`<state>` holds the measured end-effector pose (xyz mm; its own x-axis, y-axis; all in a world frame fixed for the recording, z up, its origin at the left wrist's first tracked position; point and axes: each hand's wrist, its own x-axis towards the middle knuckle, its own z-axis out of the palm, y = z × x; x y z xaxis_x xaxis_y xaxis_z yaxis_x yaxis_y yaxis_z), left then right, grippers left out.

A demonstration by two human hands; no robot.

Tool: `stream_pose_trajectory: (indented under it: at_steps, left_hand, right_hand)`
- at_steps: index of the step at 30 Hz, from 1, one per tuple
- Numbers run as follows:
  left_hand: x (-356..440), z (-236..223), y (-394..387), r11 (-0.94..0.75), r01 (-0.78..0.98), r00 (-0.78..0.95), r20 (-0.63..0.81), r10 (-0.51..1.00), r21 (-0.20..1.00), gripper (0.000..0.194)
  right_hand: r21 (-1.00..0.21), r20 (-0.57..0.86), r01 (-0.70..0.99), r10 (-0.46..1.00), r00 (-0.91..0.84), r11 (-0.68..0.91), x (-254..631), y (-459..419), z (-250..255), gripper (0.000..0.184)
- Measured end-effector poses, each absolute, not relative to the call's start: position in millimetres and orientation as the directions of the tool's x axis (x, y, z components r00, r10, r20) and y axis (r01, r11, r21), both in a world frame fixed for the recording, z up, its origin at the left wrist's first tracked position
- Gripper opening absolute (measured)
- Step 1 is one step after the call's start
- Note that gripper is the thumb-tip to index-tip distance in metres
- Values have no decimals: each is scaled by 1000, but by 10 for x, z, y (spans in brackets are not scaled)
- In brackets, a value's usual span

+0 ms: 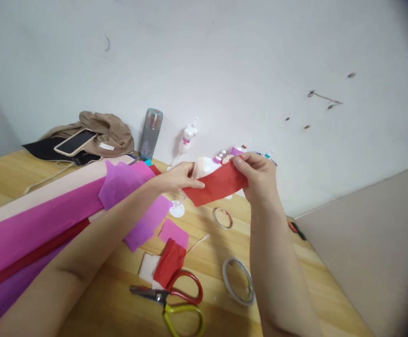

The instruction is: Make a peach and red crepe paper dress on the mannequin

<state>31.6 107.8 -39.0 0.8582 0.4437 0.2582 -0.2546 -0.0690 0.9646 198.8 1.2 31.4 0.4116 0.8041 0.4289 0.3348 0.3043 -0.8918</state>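
Observation:
A strip of red crepe paper [218,185] is stretched between my two hands above the table. My left hand [181,177] pinches its left end, thumb on top. At the other end, my right hand [259,175] grips the upper corner between thumb and fingers. Behind the strip stand small white mannequin figures, one [209,164] partly covered by the paper and another [188,135] farther left with a pink band. Scissors [165,296] with one red and one yellow-green handle lie below, beside a small red paper piece [170,263] and a pink piece [174,233].
Long sheets of pink, red and purple crepe paper [63,201] cover the table's left side. A roll of tape [239,282] and a smaller ring [222,218] lie right of centre. A grey flask [151,133], brown cloth [108,131] and phone [75,142] are near the wall.

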Motion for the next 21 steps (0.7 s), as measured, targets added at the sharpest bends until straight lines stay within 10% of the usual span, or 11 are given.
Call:
stream_pose_trajectory:
  at_steps: [21]
  left_hand:
    - [312, -388, 1087, -90, -260, 856, 273, 440, 961, 31]
  right_hand:
    - [-947, 292, 232, 896, 334, 222, 2110, 339, 63, 37]
